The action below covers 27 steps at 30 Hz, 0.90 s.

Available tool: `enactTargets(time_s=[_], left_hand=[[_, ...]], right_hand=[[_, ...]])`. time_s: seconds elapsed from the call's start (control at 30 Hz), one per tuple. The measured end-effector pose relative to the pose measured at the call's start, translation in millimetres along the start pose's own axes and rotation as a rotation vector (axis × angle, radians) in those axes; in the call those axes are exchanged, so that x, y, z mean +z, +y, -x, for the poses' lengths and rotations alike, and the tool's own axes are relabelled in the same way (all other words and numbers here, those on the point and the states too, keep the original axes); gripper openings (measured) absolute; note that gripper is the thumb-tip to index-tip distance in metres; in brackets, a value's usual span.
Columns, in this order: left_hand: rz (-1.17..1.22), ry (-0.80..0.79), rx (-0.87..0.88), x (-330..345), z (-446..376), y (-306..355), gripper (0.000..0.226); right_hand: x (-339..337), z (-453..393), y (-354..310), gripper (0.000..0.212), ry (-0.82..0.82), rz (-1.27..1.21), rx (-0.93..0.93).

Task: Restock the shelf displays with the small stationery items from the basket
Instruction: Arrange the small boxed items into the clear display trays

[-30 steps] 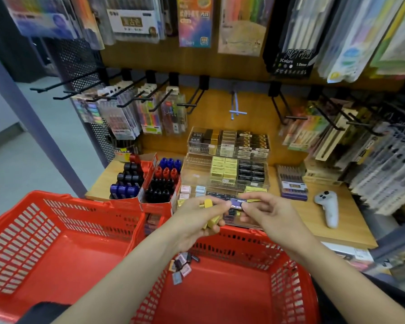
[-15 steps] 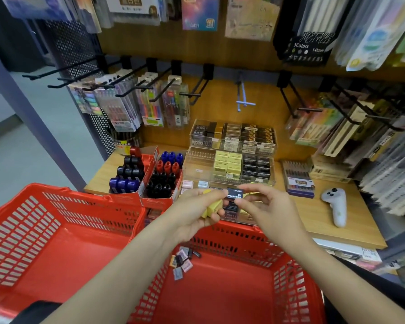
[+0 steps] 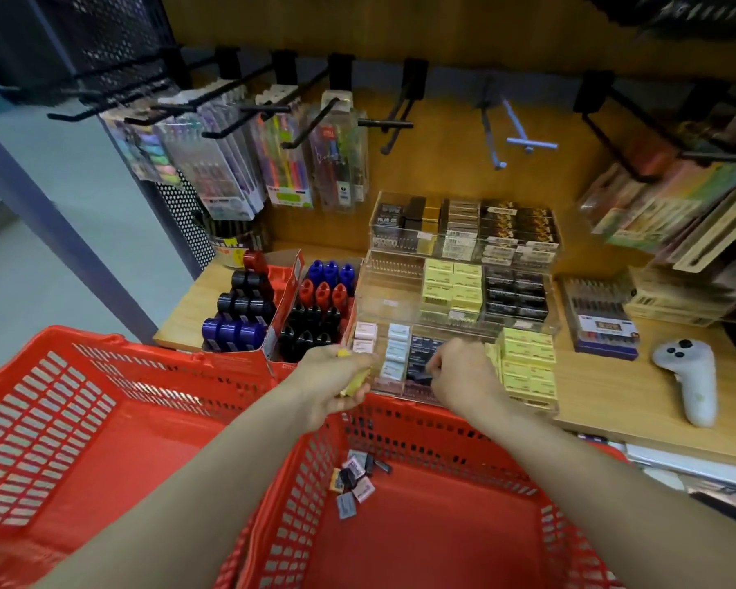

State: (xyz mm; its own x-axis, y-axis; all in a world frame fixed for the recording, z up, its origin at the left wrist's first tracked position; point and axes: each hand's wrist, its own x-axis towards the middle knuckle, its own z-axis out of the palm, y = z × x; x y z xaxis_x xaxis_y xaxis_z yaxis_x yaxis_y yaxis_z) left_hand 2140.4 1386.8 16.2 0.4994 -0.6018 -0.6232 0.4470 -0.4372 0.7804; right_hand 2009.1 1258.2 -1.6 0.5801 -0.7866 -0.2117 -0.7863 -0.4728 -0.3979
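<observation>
Near the centre of the frame, a dark small box [image 3: 421, 378] is being pinched by the curled fingers of the right hand [image 3: 459, 376] and held down at the front row of the clear acrylic display tray [image 3: 527, 408], among the dark boxes already lined up there. Just left of it, yellow small boxes [image 3: 353, 382] are being gripped in the left hand [image 3: 332, 380], whose fingers are curled round them; the hand is being held above the far rim of the right-hand red basket [image 3: 400, 542]. In the lower centre, a small heap of loose stationery items [image 3: 355, 482] is lying on that basket's floor, against its left wall. A second red basket [image 3: 60, 440] is sitting beside it at lower left. In the tray, rows of pale yellow boxes [image 3: 527, 363] are standing to the right of the right hand. A white controller [image 3: 689, 380] is lying on the wooden shelf [image 3: 612, 388] at right. Marker boxes [image 3: 281, 308] are placed left of the tray, and pen packs [image 3: 273, 163] are hanging on hooks at upper left.
</observation>
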Motion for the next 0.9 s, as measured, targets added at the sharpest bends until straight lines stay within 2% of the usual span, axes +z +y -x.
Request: enactTargets(time_s=[0.1, 0.43, 0.53, 0.63, 0.8, 0.9], left_hand=[[0.000, -0.024, 0.004, 2, 0, -1, 0.015], [0.027, -0.061, 0.025, 11, 8, 0, 0.028], [0.029, -0.054, 0.019, 7, 9, -1, 0.031], [0.032, -0.048, 0.018, 4, 10, -2, 0.023], [0.019, -0.054, 0.016, 5, 10, -3, 0.024], [0.007, -0.058, 0.016, 9, 10, -3, 0.020]], right_hand=[[6, -9, 0, 0.022, -0.025, 0.015, 0.006], [6, -15, -6, 0.007, -0.088, -0.001, -0.066], [3, -16, -6, 0.010, -0.136, -0.032, -0.060], [1, -19, -5, 0.012, -0.145, -0.028, -0.078], [3, -19, 0, 0.016, -0.142, 0.082, -0.253], [-3, -21, 4, 0.022, -0.227, 0.139, -0.381]])
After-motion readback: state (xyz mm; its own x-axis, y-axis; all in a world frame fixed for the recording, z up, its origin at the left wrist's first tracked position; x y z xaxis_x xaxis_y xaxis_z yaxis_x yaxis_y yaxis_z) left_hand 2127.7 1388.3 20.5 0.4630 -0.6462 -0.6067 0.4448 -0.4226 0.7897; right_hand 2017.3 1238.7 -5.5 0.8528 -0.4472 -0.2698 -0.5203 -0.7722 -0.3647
